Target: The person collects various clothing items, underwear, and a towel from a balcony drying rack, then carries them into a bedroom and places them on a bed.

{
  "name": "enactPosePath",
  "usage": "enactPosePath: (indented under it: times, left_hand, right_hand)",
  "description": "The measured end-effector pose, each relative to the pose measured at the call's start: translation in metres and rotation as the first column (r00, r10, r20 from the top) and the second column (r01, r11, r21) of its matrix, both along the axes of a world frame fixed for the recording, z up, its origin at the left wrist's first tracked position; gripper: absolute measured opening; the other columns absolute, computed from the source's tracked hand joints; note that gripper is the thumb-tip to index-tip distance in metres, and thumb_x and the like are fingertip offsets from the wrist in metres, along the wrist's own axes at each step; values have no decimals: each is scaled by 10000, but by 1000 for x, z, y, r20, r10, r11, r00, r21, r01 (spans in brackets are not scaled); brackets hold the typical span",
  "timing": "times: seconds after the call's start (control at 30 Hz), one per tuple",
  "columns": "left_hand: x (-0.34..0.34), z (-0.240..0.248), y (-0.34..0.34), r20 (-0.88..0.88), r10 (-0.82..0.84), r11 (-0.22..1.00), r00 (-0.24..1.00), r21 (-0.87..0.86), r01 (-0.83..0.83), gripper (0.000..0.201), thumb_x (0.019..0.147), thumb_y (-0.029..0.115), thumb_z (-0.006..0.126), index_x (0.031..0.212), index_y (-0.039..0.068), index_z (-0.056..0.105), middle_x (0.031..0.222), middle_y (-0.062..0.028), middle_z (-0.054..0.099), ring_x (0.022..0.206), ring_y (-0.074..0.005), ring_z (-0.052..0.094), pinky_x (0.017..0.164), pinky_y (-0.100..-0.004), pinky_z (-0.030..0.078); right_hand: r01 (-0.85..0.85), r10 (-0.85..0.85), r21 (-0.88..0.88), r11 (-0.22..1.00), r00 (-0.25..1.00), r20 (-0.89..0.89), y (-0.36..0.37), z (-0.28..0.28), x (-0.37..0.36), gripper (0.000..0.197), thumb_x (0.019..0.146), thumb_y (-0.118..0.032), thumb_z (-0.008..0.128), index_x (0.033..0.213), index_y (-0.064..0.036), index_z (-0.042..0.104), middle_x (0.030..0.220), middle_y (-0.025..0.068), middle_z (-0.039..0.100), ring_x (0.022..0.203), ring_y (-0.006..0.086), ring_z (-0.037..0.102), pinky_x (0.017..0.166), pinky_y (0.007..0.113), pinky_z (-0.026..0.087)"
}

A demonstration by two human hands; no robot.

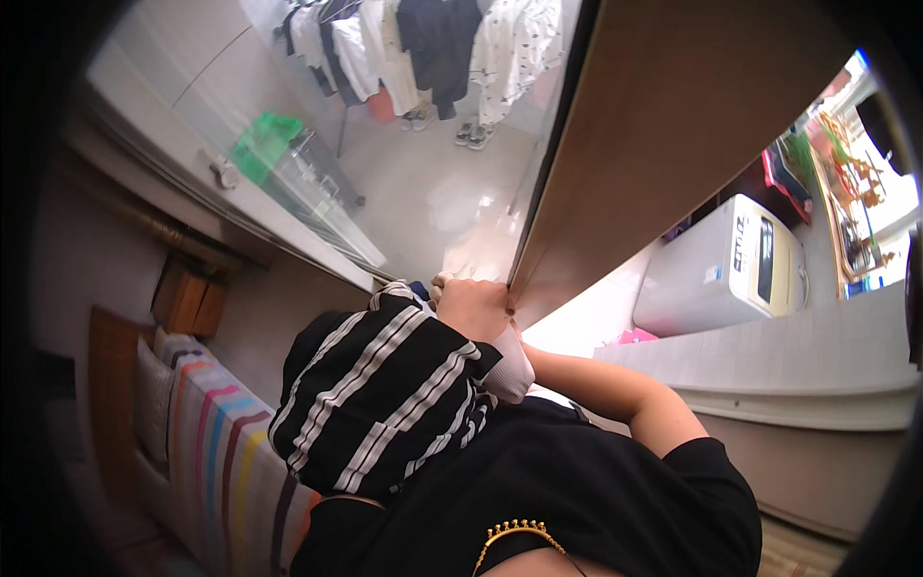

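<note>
A black garment with white stripes (380, 399) is bundled against my front on the left, covering my left forearm. My left hand is hidden by it. My right hand (473, 308) reaches across in front of me, fingers curled closed, beside the edge of a brown door panel (615, 144). What its fingers hold cannot be made out. Pale ribbed cloth (510, 368) hangs just below this hand, against the striped garment. A bit of cream cloth (444, 283) shows by the knuckles. Just beyond lies a glass door pane (433, 192).
Behind the glass, clothes (437, 53) hang above shoes (474, 135), near a grey bin with a green bag (269, 144). A washing machine (716, 274) stands at right, above a pale counter or cabinet (769, 361). A bed with a striped cover (226, 452) is at left.
</note>
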State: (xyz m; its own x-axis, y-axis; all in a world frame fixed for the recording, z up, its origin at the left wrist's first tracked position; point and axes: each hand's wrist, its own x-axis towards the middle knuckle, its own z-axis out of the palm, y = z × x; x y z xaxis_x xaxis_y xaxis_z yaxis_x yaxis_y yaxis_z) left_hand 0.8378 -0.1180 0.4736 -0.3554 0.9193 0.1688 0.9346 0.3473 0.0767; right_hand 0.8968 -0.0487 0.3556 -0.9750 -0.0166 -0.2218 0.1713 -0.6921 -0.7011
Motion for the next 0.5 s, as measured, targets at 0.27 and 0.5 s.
enactPosePath:
  times: [0.27, 0.5]
  left_hand:
    - [-1, -11, -3, -76, -95, 993, 993, 59, 99, 157, 661, 221, 603, 806, 160, 602, 586, -53, 602, 551, -253, 602, 517, -405, 426]
    - [6, -1, -1, 67, -236, 969, 969, 94, 229, 179, 659, 216, 595, 815, 128, 600, 605, -103, 603, 570, -292, 609, 543, -418, 460]
  right_hand:
    - [-71, 28, -493, 867, 995, -95, 5, 2, 9, 518, 873, -461, 369, 1156, -34, 450, 1105, 126, 544, 995, 222, 537, 854, 340, 436]
    - [19, -64, -294, 956, 988, -143, 9, -4, 21, 533, 889, -462, 335, 1145, -8, 446, 1135, 149, 526, 1040, 240, 516, 876, 354, 429]
